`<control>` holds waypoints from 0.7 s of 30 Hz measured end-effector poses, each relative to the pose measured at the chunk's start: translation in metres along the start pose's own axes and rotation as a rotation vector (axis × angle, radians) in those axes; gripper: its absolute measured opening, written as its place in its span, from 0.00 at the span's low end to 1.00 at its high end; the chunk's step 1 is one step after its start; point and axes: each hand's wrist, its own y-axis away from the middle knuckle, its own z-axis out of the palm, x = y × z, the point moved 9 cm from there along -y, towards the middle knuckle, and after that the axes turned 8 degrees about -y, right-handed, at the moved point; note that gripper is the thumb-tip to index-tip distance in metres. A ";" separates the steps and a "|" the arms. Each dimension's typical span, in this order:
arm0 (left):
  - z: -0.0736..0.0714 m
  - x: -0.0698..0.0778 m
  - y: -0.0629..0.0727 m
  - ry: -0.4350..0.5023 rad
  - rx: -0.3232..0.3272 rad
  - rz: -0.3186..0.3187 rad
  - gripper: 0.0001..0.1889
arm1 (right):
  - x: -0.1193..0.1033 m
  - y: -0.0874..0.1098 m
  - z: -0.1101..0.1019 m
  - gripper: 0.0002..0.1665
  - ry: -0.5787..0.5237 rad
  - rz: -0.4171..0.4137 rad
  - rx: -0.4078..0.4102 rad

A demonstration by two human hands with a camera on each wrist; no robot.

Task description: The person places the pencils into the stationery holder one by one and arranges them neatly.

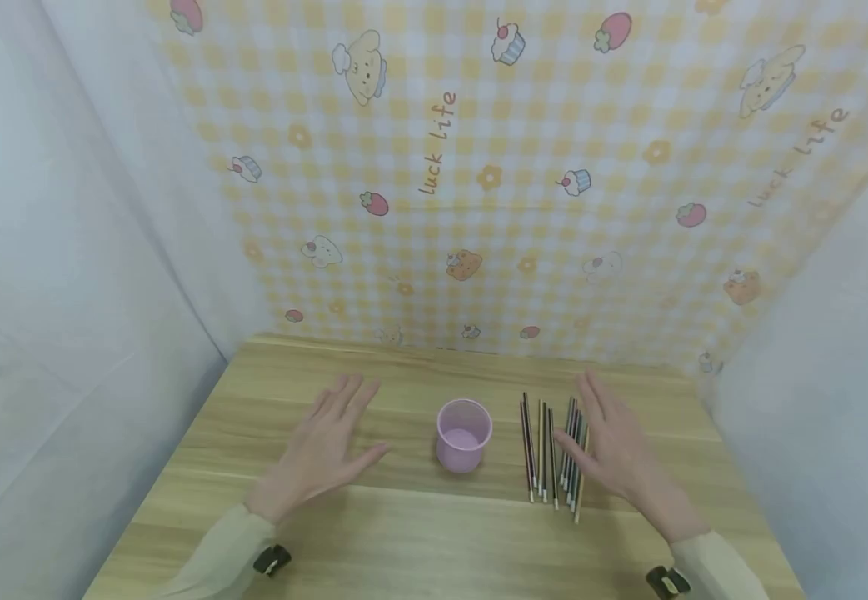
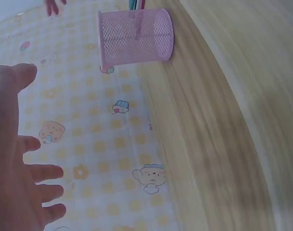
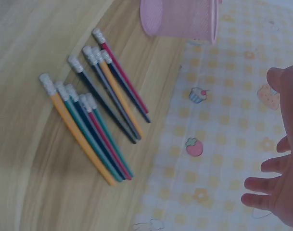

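Observation:
A pink mesh pencil cup stands upright near the middle of the wooden table, with nothing inside it. To its right lie several pencils with white eraser ends toward the front, in two loose groups; yellow, red, green and dark ones show in the right wrist view. My left hand hovers left of the cup, fingers spread and holding nothing. Over the right edge of the pencils my right hand is held up, its fingers extended and thumb apart, also holding nothing. In the head view it hides part of the rightmost pencils.
The wooden table ends at the back against a yellow checked cloth printed with cartoon figures. White sheets hang at the left and right sides. Each wrist wears a dark band below a pale sleeve.

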 end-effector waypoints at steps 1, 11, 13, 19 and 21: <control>0.003 0.000 -0.001 0.025 -0.006 -0.011 0.48 | 0.003 0.001 0.001 0.57 0.002 0.001 0.006; 0.028 -0.010 -0.005 0.280 0.045 -0.150 0.48 | 0.037 0.010 0.016 0.54 -0.038 0.086 0.004; 0.038 -0.010 -0.006 0.353 0.033 -0.183 0.49 | 0.044 0.012 0.020 0.53 -0.059 0.112 0.003; 0.071 -0.001 -0.009 0.591 -0.015 -0.295 0.49 | 0.061 0.021 0.033 0.50 -0.100 0.188 -0.006; 0.083 0.004 -0.010 0.672 -0.031 -0.335 0.49 | 0.065 0.024 0.036 0.48 -0.114 0.205 -0.001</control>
